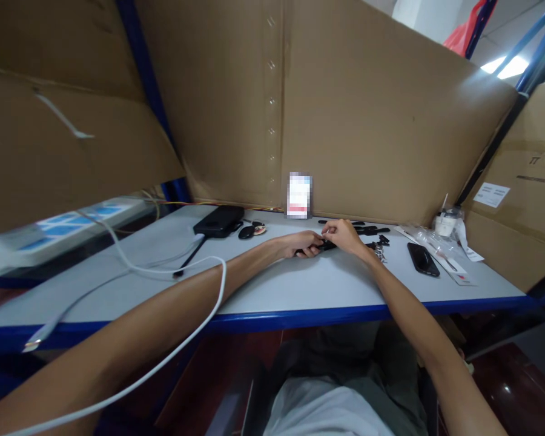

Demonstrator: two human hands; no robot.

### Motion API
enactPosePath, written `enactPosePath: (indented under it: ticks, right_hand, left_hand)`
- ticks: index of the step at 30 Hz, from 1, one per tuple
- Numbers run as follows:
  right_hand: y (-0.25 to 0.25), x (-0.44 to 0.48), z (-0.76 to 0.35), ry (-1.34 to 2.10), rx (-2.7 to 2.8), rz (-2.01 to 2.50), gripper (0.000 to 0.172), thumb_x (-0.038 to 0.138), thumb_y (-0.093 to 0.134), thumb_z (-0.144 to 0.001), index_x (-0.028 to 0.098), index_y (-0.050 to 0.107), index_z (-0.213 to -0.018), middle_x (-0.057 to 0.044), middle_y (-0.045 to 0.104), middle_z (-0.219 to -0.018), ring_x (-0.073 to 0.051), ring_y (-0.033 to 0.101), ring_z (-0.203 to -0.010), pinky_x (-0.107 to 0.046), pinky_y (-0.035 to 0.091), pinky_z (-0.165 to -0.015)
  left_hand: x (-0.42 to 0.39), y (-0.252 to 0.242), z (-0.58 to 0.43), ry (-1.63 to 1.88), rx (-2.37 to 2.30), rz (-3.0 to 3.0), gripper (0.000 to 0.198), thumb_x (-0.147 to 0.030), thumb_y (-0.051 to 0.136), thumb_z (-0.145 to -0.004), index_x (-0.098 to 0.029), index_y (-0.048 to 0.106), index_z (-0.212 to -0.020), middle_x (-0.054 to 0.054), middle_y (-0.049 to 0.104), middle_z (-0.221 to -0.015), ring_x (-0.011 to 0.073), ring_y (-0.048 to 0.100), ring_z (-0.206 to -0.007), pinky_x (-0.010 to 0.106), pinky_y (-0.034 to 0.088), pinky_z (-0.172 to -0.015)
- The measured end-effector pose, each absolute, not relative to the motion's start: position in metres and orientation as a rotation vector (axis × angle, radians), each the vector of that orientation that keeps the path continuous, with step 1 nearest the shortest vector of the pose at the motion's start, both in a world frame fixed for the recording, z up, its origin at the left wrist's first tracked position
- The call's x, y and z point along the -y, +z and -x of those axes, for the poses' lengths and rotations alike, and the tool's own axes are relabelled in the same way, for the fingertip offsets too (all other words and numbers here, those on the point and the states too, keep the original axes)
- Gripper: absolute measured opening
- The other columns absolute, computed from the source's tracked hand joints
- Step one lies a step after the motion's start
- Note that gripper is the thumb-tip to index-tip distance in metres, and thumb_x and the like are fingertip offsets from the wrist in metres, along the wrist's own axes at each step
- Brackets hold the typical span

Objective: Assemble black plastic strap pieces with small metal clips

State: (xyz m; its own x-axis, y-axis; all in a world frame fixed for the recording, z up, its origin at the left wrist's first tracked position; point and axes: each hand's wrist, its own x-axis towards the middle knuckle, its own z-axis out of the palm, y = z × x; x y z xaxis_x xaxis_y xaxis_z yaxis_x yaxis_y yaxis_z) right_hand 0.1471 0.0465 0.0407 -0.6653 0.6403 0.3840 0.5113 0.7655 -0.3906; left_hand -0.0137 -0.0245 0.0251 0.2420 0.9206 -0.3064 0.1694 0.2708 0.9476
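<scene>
My left hand (306, 243) is closed around a slim black piece (327, 244) just above the table, and its kind is too small to make out. My right hand (343, 235) meets it from the other side, thumb and fingers pinched together at the far end of that piece. What the right fingertips grip is hidden. Beyond and beside the right hand lie several flat black strips (373, 230). A small heap of shiny metal bits (380, 252) lies close to the right wrist, with small black parts (383, 240) against it.
A blue-edged grey table (263, 284) carries a black phone (423, 260), plastic packaging (440, 239) and a cup (445, 224) at right. A black power bank (218, 221) and sunglasses (247, 232) lie left. A white cable (218, 290) crosses above my left arm. Cardboard (367, 121) walls the back.
</scene>
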Motion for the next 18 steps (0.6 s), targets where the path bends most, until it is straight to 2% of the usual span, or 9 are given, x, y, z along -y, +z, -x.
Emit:
enactPosePath:
  ticks: [6,12,15,18]
  right_hand:
    - [0.031,-0.051,-0.141,0.477,2.389,0.907,0.024,0.010,0.058,-0.083,0.015,0.078,-0.094,0.000,0.068,-0.066,-0.013,0.060,-0.065,-0.021,0.039,-0.064]
    - [0.036,-0.051,-0.148,0.292,2.455,0.878,0.022,0.012,0.060,-0.082,0.017,0.080,-0.090,-0.001,0.070,-0.069,-0.014,0.058,-0.065,-0.023,0.036,-0.063]
    - [0.041,-0.053,-0.154,0.320,2.497,0.836,0.022,0.011,0.060,-0.082,0.017,0.080,-0.090,0.000,0.070,-0.070,-0.013,0.059,-0.066,-0.022,0.036,-0.063]
    - [0.040,-0.054,-0.156,0.353,2.514,0.829,0.013,0.019,0.067,-0.083,0.017,0.080,-0.087,-0.001,0.072,-0.074,-0.013,0.059,-0.068,-0.022,0.035,-0.062]
  left_hand:
    - [0.020,0.022,0.017,0.659,-1.232,-1.284,0.017,-0.024,0.050,-0.091,-0.024,0.037,-0.079,-0.008,0.031,-0.057,0.0057,0.016,-0.040,0.020,0.007,-0.039]
    - [0.020,0.024,0.017,0.609,-1.262,-1.296,0.013,-0.023,0.046,-0.092,-0.024,0.035,-0.083,-0.009,0.030,-0.059,0.0057,0.015,-0.041,0.023,0.005,-0.041]
    - [0.020,0.025,0.017,0.608,-1.278,-1.286,0.013,-0.022,0.044,-0.092,-0.024,0.036,-0.083,-0.009,0.029,-0.057,0.0059,0.015,-0.041,0.024,0.005,-0.042]
    - [0.020,0.024,0.018,0.601,-1.280,-1.274,0.012,-0.022,0.042,-0.093,-0.023,0.036,-0.083,-0.009,0.027,-0.057,0.0061,0.014,-0.041,0.023,0.005,-0.041]
